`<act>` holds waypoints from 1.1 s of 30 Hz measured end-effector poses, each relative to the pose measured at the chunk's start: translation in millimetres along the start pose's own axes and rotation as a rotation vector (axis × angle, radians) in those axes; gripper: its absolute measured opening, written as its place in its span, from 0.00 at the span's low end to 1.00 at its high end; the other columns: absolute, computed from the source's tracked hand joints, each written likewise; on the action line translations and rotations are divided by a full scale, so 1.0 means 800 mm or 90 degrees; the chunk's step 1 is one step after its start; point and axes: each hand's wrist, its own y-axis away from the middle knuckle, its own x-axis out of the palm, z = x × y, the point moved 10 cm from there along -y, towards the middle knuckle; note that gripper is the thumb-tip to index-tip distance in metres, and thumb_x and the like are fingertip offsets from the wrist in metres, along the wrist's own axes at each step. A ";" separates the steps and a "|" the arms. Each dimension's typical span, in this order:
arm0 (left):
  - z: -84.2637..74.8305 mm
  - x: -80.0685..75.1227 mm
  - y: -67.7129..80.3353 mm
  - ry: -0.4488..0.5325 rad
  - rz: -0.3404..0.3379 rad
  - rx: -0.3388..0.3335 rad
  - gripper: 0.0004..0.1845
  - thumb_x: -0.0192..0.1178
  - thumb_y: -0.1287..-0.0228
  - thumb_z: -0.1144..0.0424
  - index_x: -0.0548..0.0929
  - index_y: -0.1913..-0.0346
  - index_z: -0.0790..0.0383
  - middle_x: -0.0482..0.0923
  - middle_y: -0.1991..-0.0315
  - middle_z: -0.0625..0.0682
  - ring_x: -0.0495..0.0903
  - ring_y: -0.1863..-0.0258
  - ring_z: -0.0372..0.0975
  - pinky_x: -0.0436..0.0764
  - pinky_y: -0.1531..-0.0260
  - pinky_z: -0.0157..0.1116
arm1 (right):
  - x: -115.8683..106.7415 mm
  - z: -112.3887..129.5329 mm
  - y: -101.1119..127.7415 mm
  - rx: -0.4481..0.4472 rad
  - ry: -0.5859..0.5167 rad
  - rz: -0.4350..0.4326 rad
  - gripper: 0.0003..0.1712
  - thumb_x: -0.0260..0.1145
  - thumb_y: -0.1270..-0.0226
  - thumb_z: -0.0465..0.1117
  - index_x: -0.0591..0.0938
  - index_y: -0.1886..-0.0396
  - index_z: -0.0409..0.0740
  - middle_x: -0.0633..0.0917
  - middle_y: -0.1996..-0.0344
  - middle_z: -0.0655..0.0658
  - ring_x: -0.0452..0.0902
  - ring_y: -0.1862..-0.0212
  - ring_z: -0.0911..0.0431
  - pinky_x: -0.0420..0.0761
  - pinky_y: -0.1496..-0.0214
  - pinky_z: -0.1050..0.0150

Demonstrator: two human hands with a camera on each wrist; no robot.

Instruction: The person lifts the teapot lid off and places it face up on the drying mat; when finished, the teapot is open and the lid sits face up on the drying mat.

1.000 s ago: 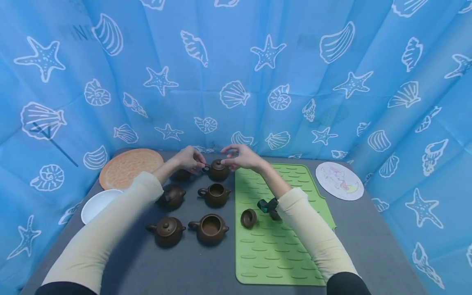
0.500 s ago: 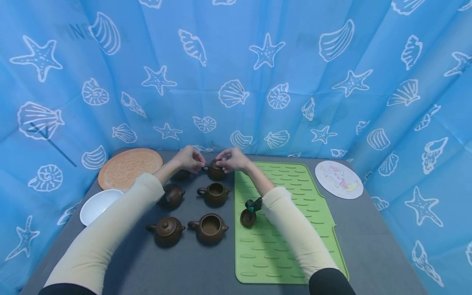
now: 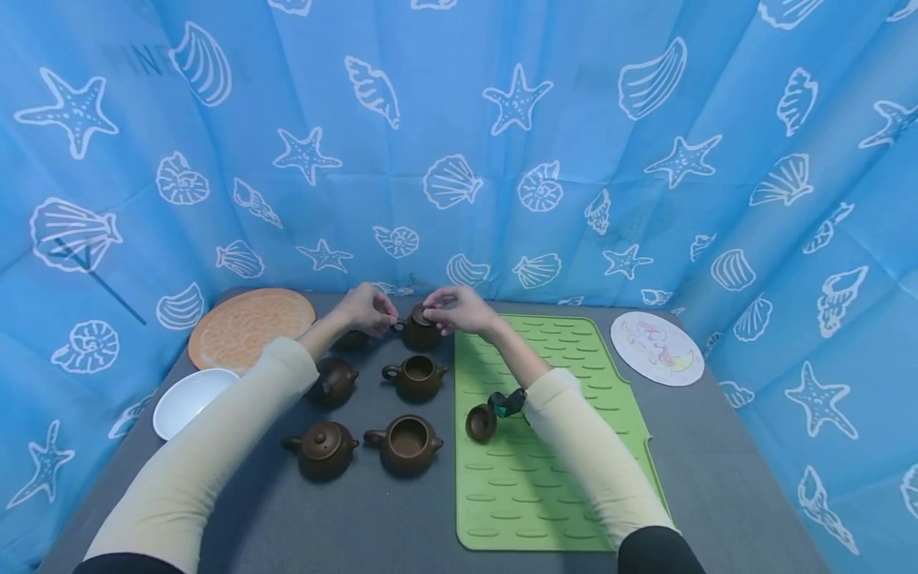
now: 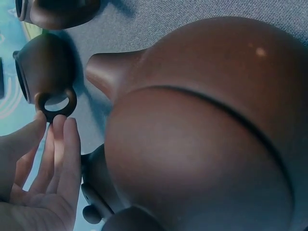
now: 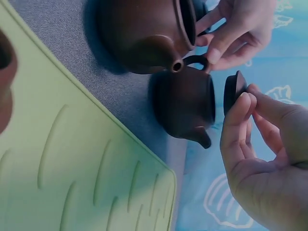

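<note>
At the back of the table stands a small brown teapot (image 3: pixel 419 336). My left hand (image 3: pixel 368 309) pinches the teapot's loop handle (image 4: pixel 70 103) between thumb and fingers. My right hand (image 3: pixel 464 311) holds the teapot's lid (image 5: pixel 233 92) by the thumb and fingertips; the right wrist view shows a gap between lid and rim. Closer in are two lidless teapots, one in the middle (image 3: pixel 417 379) and one in front (image 3: pixel 407 446). Lidded teapots stand to their left, at the front (image 3: pixel 323 452) and behind it (image 3: pixel 333 383). Another teapot (image 3: pixel 351 340) is partly hidden below my left hand.
On the right lies a green ridged mat (image 3: pixel 502 510) with an upturned brown lid (image 3: pixel 481 423) on it. A white bowl (image 3: pixel 192 401) and an orange round board (image 3: pixel 247 327) are at left. A round patterned mat (image 3: pixel 656 348) lies far right. A blue curtain (image 3: pixel 459 231) hangs behind.
My right hand has come in from beside the teapot, taken hold of its lid and raised it off the rim. My left hand keeps its place at the handle.
</note>
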 end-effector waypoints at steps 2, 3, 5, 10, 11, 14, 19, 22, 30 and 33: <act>0.000 0.000 0.000 -0.005 -0.002 0.002 0.08 0.65 0.22 0.69 0.89 0.49 0.71 0.89 0.49 0.70 0.92 0.55 0.52 0.94 0.53 0.46 | -0.006 0.004 0.008 -0.009 -0.004 -0.001 0.15 0.71 0.22 0.38 0.86 0.41 0.38 0.85 0.48 0.39 0.87 0.64 0.52 0.91 0.45 0.40; 0.000 0.000 0.000 -0.006 -0.002 0.003 0.08 0.65 0.22 0.69 0.89 0.49 0.71 0.89 0.49 0.70 0.92 0.55 0.52 0.94 0.53 0.46 | -0.008 0.006 0.012 -0.012 -0.008 0.000 0.15 0.71 0.22 0.39 0.86 0.41 0.38 0.86 0.46 0.38 0.87 0.64 0.51 0.90 0.44 0.37; 0.000 0.000 0.001 -0.008 -0.003 0.005 0.09 0.65 0.22 0.69 0.89 0.49 0.72 0.89 0.49 0.70 0.92 0.55 0.52 0.94 0.53 0.46 | -0.014 0.011 0.021 -0.020 -0.010 0.005 0.15 0.70 0.21 0.39 0.86 0.41 0.39 0.85 0.42 0.38 0.87 0.63 0.51 0.88 0.42 0.34; -0.001 0.000 0.001 -0.005 -0.006 0.007 0.09 0.65 0.23 0.69 0.89 0.49 0.72 0.89 0.50 0.70 0.91 0.56 0.52 0.94 0.54 0.46 | -0.030 0.027 0.049 -0.044 0.002 0.020 0.15 0.68 0.19 0.38 0.83 0.39 0.38 0.83 0.39 0.38 0.87 0.58 0.55 0.92 0.48 0.43; -0.001 0.000 0.001 -0.004 -0.006 0.008 0.09 0.65 0.23 0.69 0.89 0.49 0.72 0.89 0.49 0.70 0.91 0.56 0.51 0.94 0.54 0.46 | -0.034 0.030 0.055 -0.050 0.007 0.022 0.15 0.67 0.19 0.38 0.83 0.39 0.37 0.83 0.39 0.37 0.87 0.58 0.56 0.92 0.49 0.45; -0.001 0.000 0.002 -0.004 -0.007 0.011 0.08 0.65 0.23 0.69 0.89 0.50 0.72 0.89 0.50 0.70 0.91 0.57 0.50 0.94 0.55 0.44 | -0.044 0.036 0.074 -0.065 0.020 0.029 0.15 0.66 0.18 0.37 0.81 0.39 0.37 0.83 0.38 0.36 0.87 0.59 0.55 0.92 0.54 0.51; -0.001 0.001 0.002 -0.008 -0.008 0.013 0.08 0.66 0.23 0.69 0.89 0.50 0.71 0.89 0.50 0.69 0.91 0.59 0.48 0.94 0.57 0.43 | -0.057 0.039 0.108 -0.072 0.016 0.047 0.15 0.63 0.16 0.36 0.79 0.37 0.36 0.81 0.35 0.33 0.86 0.60 0.55 0.91 0.58 0.57; -0.001 0.001 0.002 -0.009 -0.006 0.013 0.08 0.66 0.23 0.69 0.89 0.50 0.71 0.89 0.50 0.69 0.91 0.59 0.48 0.94 0.57 0.42 | -0.065 0.034 0.129 -0.071 0.010 0.057 0.15 0.62 0.15 0.37 0.78 0.37 0.36 0.80 0.35 0.34 0.86 0.61 0.55 0.91 0.59 0.57; -0.002 0.001 0.003 -0.012 -0.006 0.007 0.07 0.66 0.23 0.70 0.89 0.50 0.71 0.90 0.51 0.68 0.91 0.56 0.51 0.94 0.55 0.44 | -0.079 0.021 0.182 -0.073 -0.044 0.086 0.28 0.60 0.14 0.38 0.70 0.20 0.40 0.73 0.26 0.31 0.90 0.55 0.48 0.92 0.49 0.43; -0.004 0.001 0.004 -0.011 -0.005 0.003 0.08 0.65 0.23 0.70 0.89 0.49 0.71 0.89 0.49 0.69 0.91 0.53 0.55 0.93 0.52 0.47 | -0.084 0.009 0.200 -0.059 -0.081 0.094 0.30 0.59 0.14 0.37 0.67 0.17 0.40 0.69 0.24 0.31 0.91 0.53 0.52 0.91 0.41 0.45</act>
